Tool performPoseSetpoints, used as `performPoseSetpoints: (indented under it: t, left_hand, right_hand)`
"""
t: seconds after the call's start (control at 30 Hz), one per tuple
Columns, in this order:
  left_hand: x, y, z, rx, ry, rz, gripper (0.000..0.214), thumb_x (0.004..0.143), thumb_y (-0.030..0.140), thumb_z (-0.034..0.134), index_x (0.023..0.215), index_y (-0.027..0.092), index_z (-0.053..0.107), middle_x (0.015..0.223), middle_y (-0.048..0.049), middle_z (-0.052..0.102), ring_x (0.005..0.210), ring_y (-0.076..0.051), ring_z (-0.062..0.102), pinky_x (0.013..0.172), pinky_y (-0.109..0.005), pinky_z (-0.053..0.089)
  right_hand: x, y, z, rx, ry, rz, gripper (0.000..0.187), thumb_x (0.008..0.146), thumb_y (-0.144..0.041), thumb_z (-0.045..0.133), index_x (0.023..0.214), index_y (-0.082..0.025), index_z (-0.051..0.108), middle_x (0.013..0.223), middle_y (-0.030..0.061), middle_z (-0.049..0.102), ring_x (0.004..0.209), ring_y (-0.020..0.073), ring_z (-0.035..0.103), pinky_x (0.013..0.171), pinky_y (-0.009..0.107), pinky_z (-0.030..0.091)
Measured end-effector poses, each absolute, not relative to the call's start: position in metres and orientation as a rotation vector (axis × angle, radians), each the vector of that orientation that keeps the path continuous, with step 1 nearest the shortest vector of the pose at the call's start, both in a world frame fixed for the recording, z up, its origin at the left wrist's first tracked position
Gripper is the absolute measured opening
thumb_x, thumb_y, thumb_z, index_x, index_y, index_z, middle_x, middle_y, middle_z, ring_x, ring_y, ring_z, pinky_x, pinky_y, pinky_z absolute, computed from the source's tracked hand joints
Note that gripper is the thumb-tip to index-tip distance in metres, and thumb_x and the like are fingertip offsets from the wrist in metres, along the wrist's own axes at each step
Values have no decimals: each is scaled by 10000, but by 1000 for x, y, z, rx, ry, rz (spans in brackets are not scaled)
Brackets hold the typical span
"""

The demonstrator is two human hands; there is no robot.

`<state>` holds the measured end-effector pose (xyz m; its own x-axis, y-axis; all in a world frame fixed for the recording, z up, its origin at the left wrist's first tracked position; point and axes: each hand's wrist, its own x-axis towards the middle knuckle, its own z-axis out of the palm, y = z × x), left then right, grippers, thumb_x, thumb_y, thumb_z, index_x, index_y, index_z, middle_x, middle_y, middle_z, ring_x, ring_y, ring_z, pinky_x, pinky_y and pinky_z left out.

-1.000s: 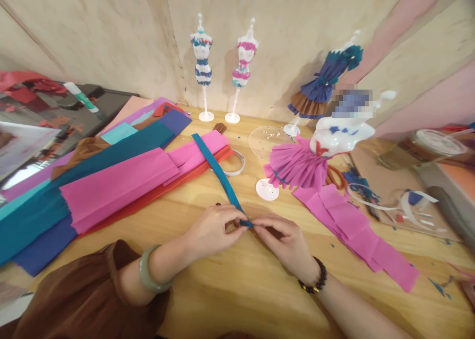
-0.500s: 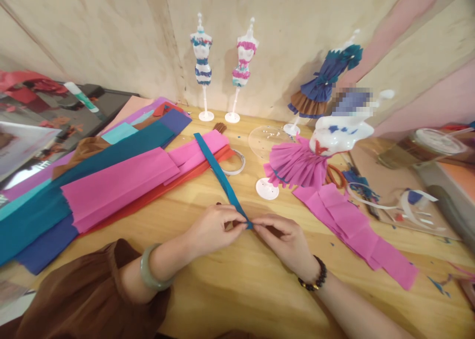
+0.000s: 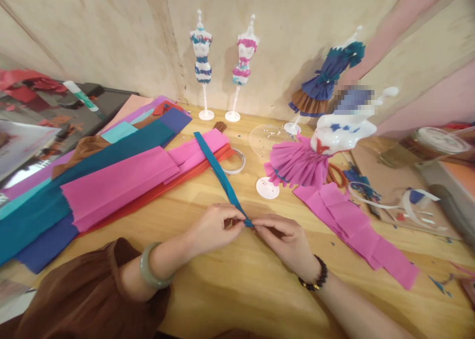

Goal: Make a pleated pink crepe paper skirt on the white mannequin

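Observation:
A narrow teal crepe paper strip [image 3: 219,172] runs from the pink paper down to my fingers, its near end gathered into a small fold. My left hand [image 3: 215,230] pinches that end between thumb and fingertips. From the other side my right hand [image 3: 284,240] pinches the tip of the same fold, the two hands almost touching. Beyond them to the right stands a small white dress form [image 3: 343,135] wearing a pleated pink paper skirt [image 3: 297,162]. A folded pink paper strip [image 3: 356,230] lies right of my right hand.
Folded crepe sheets in teal [image 3: 111,163], pink [image 3: 122,188] and other colours cover the left side. A tape roll [image 3: 235,162] lies behind the strip. Two small mannequins [image 3: 202,64] and a dressed one [image 3: 321,84] stand by the wall. A lidded cup [image 3: 419,146] is at right.
My fingers have shifted very slightly at the strip's gathered end, with more of the fold showing between them. Both hands keep their pinch; the view has moved a little.

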<state>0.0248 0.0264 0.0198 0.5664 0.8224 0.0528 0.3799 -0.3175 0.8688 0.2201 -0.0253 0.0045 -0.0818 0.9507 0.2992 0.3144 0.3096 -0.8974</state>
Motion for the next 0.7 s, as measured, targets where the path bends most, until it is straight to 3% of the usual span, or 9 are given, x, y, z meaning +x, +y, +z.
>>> performPoseSetpoints:
  t: [0.37, 0.7]
  left_hand:
    - [22, 29, 31, 1778, 987, 435, 274, 871, 328, 524, 780, 149, 710, 595, 20, 597, 528, -97, 478, 475, -195, 334]
    - [25, 27, 27, 1800, 980, 454, 176, 808, 197, 541, 746, 157, 700, 650, 4, 674, 581, -116, 572, 531, -195, 419]
  right_hand:
    - [219, -26, 9, -1139, -1627, 789, 209, 845, -148, 620, 883, -259, 793, 805, 41, 793, 722, 181, 746, 682, 286, 623]
    - [219, -25, 9, -1076, -1710, 754, 242, 863, -127, 601, 908, -268, 793, 870, 52, 797, 783, 186, 755, 716, 289, 622]
